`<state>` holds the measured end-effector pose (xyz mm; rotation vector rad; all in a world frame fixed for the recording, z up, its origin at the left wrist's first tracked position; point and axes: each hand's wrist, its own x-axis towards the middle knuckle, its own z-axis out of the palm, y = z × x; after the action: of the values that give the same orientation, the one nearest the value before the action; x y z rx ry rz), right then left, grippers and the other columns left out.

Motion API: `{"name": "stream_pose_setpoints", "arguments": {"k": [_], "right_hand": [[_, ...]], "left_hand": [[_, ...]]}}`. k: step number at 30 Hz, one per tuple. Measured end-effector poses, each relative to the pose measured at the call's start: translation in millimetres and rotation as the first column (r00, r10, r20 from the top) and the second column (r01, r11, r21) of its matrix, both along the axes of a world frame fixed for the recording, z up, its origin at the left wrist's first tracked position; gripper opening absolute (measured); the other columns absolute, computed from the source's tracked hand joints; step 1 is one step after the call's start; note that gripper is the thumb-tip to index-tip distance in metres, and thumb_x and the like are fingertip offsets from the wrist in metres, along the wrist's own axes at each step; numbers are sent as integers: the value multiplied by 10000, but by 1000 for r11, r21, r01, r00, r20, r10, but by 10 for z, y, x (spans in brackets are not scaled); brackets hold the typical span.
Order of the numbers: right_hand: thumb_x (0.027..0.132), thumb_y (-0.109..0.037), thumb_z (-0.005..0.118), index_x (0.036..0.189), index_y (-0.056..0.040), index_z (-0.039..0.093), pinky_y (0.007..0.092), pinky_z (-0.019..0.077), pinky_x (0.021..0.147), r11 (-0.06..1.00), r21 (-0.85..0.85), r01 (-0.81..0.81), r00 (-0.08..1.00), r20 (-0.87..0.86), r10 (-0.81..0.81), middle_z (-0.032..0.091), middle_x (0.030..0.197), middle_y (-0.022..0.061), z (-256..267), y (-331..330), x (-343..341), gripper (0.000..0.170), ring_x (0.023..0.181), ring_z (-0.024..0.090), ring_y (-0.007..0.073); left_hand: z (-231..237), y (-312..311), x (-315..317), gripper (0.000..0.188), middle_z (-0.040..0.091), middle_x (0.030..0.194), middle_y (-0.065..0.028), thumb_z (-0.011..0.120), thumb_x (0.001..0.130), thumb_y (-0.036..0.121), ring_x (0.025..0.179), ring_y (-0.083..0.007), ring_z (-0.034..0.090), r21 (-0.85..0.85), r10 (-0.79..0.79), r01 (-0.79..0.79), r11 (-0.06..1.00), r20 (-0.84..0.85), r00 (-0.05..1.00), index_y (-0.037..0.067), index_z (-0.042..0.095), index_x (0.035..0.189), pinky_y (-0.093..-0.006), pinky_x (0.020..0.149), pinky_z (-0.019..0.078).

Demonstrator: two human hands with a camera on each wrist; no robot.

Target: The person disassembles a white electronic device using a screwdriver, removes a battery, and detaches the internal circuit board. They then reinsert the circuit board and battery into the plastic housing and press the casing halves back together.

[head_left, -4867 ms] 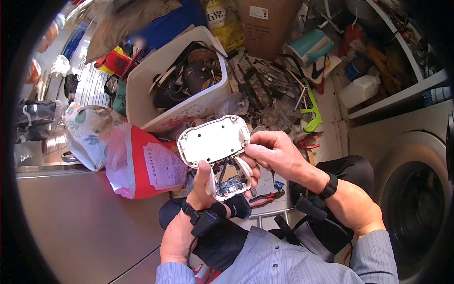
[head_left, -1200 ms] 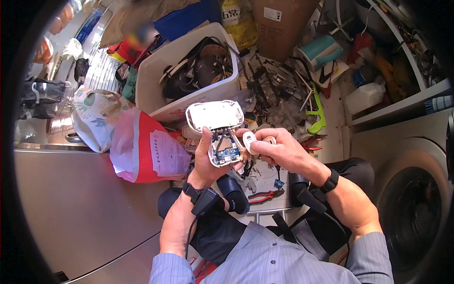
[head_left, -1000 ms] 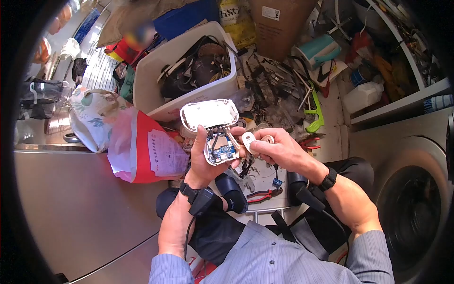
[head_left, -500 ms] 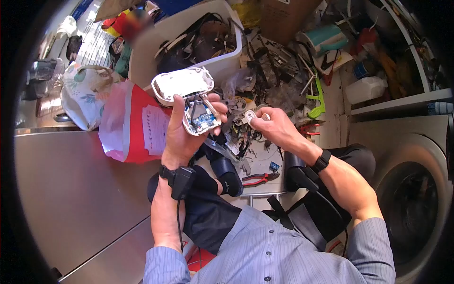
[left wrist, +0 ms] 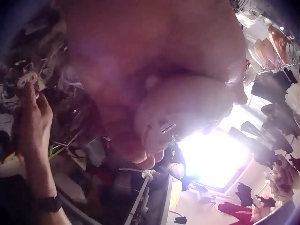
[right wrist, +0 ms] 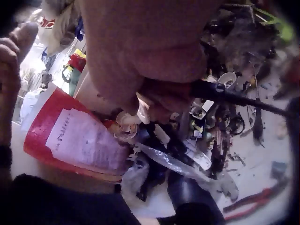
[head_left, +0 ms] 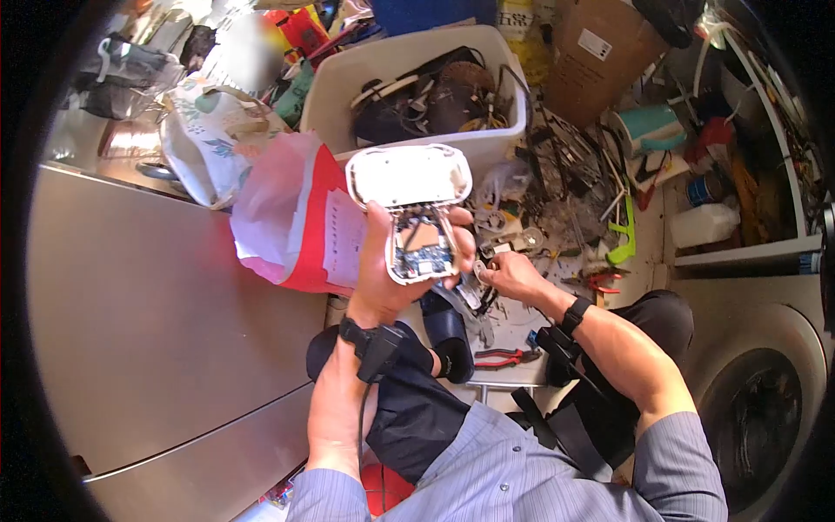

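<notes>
My left hand (head_left: 383, 274) grips an opened white electronic device (head_left: 409, 178). Its plain half is folded up, and the lower half shows a blue circuit board (head_left: 426, 261) and dark wires. From below, in the left wrist view, the rounded white casing (left wrist: 183, 103) lies in the curled fingers. My right hand (head_left: 517, 280) pinches a small white oval plastic piece (head_left: 480, 271) low over loose parts. In the right wrist view a dark-shafted tool like a screwdriver (right wrist: 239, 99), red and black near the palm, juts from the same hand; its handle is mostly hidden.
Loose electronic scraps (right wrist: 206, 126) cover the floor ahead. Red-handled pliers (head_left: 500, 358) lie near the feet. A white bin (head_left: 513, 130) of cables stands behind a red and white bag (head_left: 317, 217). A washing machine (head_left: 757, 304) is at the right.
The right hand has left the device's edge and moved down over the scraps, with the oval piece between its fingers. The left hand keeps hold of the opened device; the head view has shifted.
</notes>
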<state>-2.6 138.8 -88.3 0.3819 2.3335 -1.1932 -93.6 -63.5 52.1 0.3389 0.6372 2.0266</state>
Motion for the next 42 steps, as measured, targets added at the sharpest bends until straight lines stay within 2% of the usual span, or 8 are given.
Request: {"name": "stream_pose_setpoints", "arguments": {"k": [10, 14, 19, 24, 29, 33, 37, 42], "right_hand": [[941, -276, 657, 1040, 6, 743, 492, 569, 870, 999, -46, 26, 961, -273, -38, 747, 1061, 247, 849, -32, -185, 311, 990, 729, 404], [935, -108, 699, 1031, 17, 729, 376, 573, 729, 969, -196, 150, 756, -609, -240, 725, 914, 169, 1292, 96, -41, 160, 801, 715, 287], [880, -9, 745, 991, -16, 711, 379, 550, 669, 991, -116, 73, 485, -864, -137, 692, 842, 142, 1478, 245, 150, 116, 747, 697, 304], [858, -11, 771, 977, -30, 703, 391, 553, 657, 988, -142, 55, 498, -854, -151, 676, 836, 142, 1587, 302, 278, 139, 750, 693, 323], [868, -92, 788, 972, -40, 694, 422, 580, 680, 995, -95, -5, 541, -837, -77, 670, 865, 147, 1495, 314, 396, 149, 783, 709, 336], [844, -105, 820, 916, -31, 693, 398, 574, 656, 999, -9, 31, 576, -817, -26, 685, 840, 123, 1472, 372, 426, 163, 738, 699, 295], [847, -144, 816, 863, -31, 657, 407, 574, 671, 999, 18, 51, 635, -772, -18, 675, 821, 135, 1474, 393, 458, 195, 750, 699, 316], [853, -131, 793, 849, -16, 657, 415, 573, 667, 997, -2, 74, 612, -790, -47, 673, 803, 150, 1400, 371, 481, 178, 732, 699, 331]], "left_hand": [[58, 102, 2, 1208, 699, 1044, -242, 309, 847, 969, 939, -323, 718, 84, -21, 22, 996, -16, 1000, -83, 536, 1396, -366, 626, 564], [-25, 208, -20, 1171, 696, 1061, -215, 335, 863, 948, 969, -300, 718, 84, 9, -1, 996, -98, 995, -66, 532, 1414, -353, 662, 577], [-63, 391, 40, 1119, 681, 1180, -147, 439, 865, 907, 1032, -244, 717, -38, 67, -73, 997, -131, 989, -44, 518, 1448, -332, 755, 602], [-89, 561, 75, 1185, 660, 1198, -128, 584, 786, 904, 1073, -194, 685, -141, 60, -90, 986, -205, 977, -53, 465, 1476, -319, 799, 613], [-95, 785, 162, 860, 655, 1219, -121, 694, 940, 614, 1120, -194, 664, -188, 44, -86, 978, -217, 975, -44, 496, 1457, -321, 1008, 552], [-110, 900, 254, 785, 655, 1231, -96, 686, 966, 539, 1154, -183, 645, -205, 55, -101, 974, -218, 974, -37, 504, 1468, -325, 999, 550], [-159, 946, 297, 796, 655, 1247, -88, 713, 956, 524, 1170, -175, 635, -303, -7, -55, 951, -199, 980, -32, 497, 1483, -322, 1013, 539], [-292, 981, 323, 1035, 619, 1389, -105, 699, 838, 784, 1194, -205, 629, -350, -46, -77, 934, -333, 942, 22, 490, 1506, -371, 1048, 525]]}}
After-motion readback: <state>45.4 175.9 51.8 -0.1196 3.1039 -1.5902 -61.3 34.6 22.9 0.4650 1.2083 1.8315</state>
